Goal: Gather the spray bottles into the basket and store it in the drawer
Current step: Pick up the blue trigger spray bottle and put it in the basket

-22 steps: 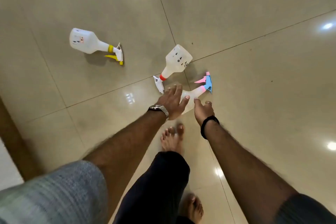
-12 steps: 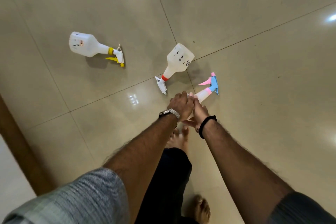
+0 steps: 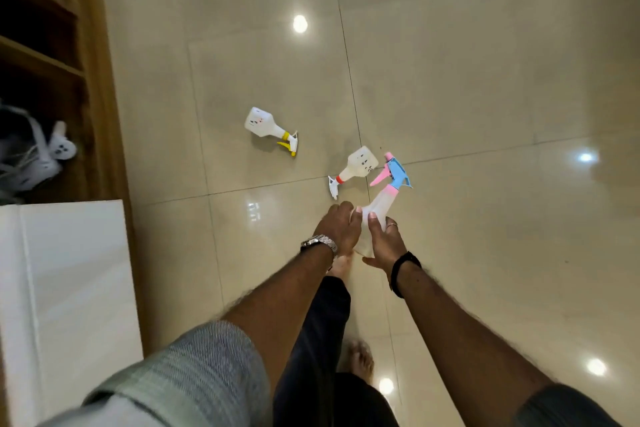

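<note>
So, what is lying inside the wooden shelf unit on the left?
In the wooden shelf unit, a white wire basket sits in the lower compartment. The upper compartments are too dark to read, and the white surface hides anything lower.

A single wide-angle head-worn view looks steeply down from standing height along both outstretched forearms onto the glossy beige tiled floor [image 3: 450,87], with the brown wooden shelf unit [image 3: 100,87] at its left edge.
</note>
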Tool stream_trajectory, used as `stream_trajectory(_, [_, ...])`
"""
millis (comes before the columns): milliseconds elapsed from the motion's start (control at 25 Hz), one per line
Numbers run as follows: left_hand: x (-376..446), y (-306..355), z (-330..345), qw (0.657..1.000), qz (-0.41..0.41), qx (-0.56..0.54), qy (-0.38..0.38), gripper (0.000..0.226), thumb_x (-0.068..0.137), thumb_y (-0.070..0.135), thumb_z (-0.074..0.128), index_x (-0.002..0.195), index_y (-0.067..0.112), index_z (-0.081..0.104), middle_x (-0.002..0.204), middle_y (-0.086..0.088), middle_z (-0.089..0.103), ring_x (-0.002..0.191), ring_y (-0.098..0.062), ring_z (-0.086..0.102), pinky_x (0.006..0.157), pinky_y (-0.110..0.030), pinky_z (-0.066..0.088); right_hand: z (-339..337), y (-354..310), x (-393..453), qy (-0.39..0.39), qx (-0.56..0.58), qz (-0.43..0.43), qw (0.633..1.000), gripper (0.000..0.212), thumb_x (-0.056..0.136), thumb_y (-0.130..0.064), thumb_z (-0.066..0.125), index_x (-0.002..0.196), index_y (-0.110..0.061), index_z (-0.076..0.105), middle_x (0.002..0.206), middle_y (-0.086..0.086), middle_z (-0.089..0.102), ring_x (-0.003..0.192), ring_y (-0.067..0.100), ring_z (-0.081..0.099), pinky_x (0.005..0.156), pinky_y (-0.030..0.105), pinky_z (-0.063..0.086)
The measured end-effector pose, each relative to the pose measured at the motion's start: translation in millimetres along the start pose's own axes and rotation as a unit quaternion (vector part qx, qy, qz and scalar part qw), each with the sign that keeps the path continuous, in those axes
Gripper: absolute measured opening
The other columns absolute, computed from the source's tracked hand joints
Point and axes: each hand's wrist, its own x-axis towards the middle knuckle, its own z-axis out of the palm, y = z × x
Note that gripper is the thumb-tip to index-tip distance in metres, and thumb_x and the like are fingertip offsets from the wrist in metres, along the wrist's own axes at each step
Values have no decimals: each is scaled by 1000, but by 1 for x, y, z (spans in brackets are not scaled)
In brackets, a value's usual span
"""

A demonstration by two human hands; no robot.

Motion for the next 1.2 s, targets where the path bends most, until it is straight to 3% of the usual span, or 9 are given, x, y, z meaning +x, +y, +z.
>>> stream_trajectory(160, [-123, 23, -43, 995, -9, -91, 43, 42, 103, 41, 36, 130, 13, 49, 119, -17, 66, 108, -36, 62, 78, -32, 41, -2, -24, -122, -11, -108, -106, 988, 43, 95, -56, 52, 125, -26, 48, 124, 6, 65, 109, 28, 65, 94, 55, 57])
stream_trajectory(280, [-210, 27, -56, 988, -11, -135, 72, 40, 104, 39, 35, 128, 13, 52, 119, -15, 67, 110, -35, 62, 80, -32, 42, -2, -25, -202, -29, -170, -164, 971, 48, 97, -52, 52, 136, -23, 49, 126, 5, 59, 111, 26, 60, 96, 54, 56])
stream_trajectory(400, [-307, 21, -57, 977, 17, -175, 121, 39, 105, 35, 33, 127, 9, 53, 124, -16, 64, 116, -36, 59, 94, -39, 46, -2, 2, -277, -53, -229, -210, 949, 55, 96, -54, 51, 143, -25, 45, 131, 4, 54, 115, 25, 56, 95, 53, 56])
stream_trajectory(520, [-385, -10, -38, 962, 19, -205, 178, 50, 106, 36, 32, 147, 10, 42, 149, -9, 50, 136, -28, 48, 108, -32, 37, 6, 38, -328, -84, -281, -259, 920, 68, 89, -63, 51, 147, -30, 42, 139, 1, 53, 125, 25, 55, 101, 56, 52])
stream_trajectory(640, [-440, -50, -18, 945, 4, -235, 229, 54, 104, 42, 35, 150, 14, 40, 153, -8, 47, 137, -24, 48, 112, -33, 39, 23, 75, -362, -125, -329, -305, 885, 53, 95, -56, 49, 142, -30, 48, 136, 1, 59, 119, 21, 59, 101, 55, 53])
stream_trajectory(760, [-509, -92, -16, 909, -10, -289, 302, 51, 102, 41, 41, 142, 11, 47, 145, -13, 54, 128, -28, 56, 106, -36, 46, 63, 107, -405, -166, -392, -331, 842, 63, 90, -67, 46, 143, -32, 48, 137, -1, 58, 121, 22, 61, 103, 51, 52])
stream_trajectory(880, [-569, -152, -18, 863, -39, -337, 375, 55, 98, 47, 44, 142, 13, 48, 141, -13, 57, 123, -30, 59, 102, -39, 49, 121, 141, -468, -230, -428, -367, 793, 44, 94, -58, 52, 127, -31, 59, 119, -2, 68, 110, 21, 67, 99, 49, 55])
stream_trajectory(1000, [-616, -213, -16, 823, -68, -378, 419, 61, 95, 52, 44, 145, 17, 45, 144, -10, 55, 126, -28, 58, 105, -39, 48, 176, 183, -510, -278, -454, -387, 753, 22, 99, -47, 56, 117, -35, 57, 111, -3, 69, 103, 19, 67, 96, 55, 56])
stream_trajectory(1200, [-699, -338, 10, 740, -123, -427, 505, 56, 96, 51, 46, 143, 20, 48, 141, -5, 58, 123, -24, 60, 102, -35, 49, 276, 292, -570, -361, -519, -389, 670, 24, 102, -44, 53, 123, -34, 50, 108, -12, 64, 101, 14, 64, 96, 53, 56])
